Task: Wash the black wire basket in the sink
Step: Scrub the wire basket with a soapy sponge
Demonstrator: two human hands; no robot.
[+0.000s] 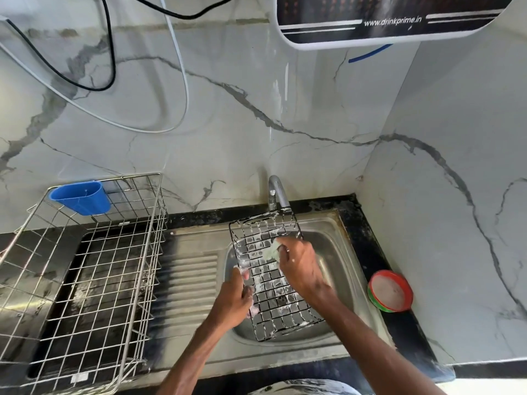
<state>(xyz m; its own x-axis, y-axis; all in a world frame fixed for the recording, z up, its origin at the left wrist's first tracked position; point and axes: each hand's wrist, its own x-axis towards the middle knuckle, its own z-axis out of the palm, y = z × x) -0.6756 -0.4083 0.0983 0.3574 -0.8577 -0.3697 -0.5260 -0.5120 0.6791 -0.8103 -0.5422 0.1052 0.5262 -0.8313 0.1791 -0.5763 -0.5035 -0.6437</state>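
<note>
The black wire basket (285, 315) tilts, soapy, over the steel sink (339, 252), far end under the tap (275, 192). The left hand (236, 297) has its grip clamped on the basket's left rim; the right hand (299, 266) pinches a pale scrub pad (271, 250) in its grip against the mesh. Left of them a steel dish rack (85, 266) (blue cup (81, 196) hooked on) sits on the black bench (405, 329); right, a red-rimmed tub (390, 290). Marble-look walls (228, 124) stand behind.

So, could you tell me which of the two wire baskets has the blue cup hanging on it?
The large silver basket left of the sink: the blue cup hangs on its back rim. The smaller black basket, held over the sink, has none.
</note>
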